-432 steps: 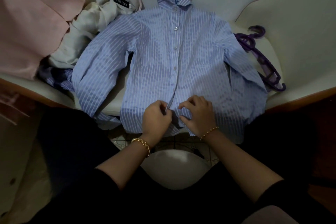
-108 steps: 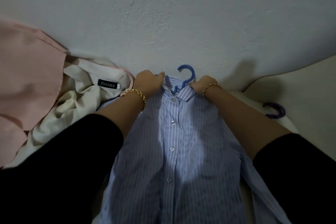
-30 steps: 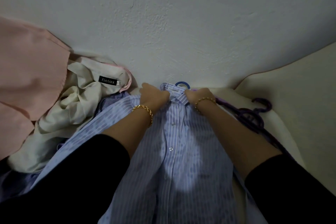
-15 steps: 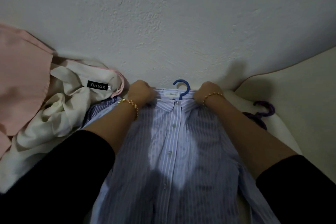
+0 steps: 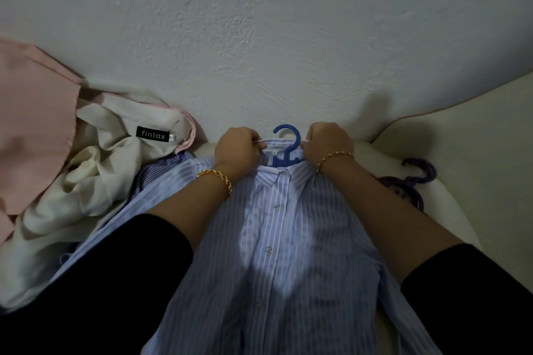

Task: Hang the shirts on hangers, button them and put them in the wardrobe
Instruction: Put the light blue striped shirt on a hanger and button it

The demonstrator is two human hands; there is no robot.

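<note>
A blue-and-white striped shirt (image 5: pixel 277 253) lies buttoned down its front on a pale seat, with a blue hanger (image 5: pixel 288 147) inside it and the hook sticking out past the collar. My left hand (image 5: pixel 239 150) grips the left side of the collar. My right hand (image 5: pixel 326 144) grips the right side, just beside the hook. The collar's back edge is stretched between both hands.
A cream shirt with a black "fintax" label (image 5: pixel 115 170) and a pink garment (image 5: pixel 31 130) are heaped at the left. Purple hangers (image 5: pixel 409 184) lie at the right on the seat (image 5: pixel 450 153). A white wall (image 5: pixel 259 37) rises just behind.
In the last second my hands moved apart from the collar's front to its sides and pulled it flat. The hanger hook shows more fully.
</note>
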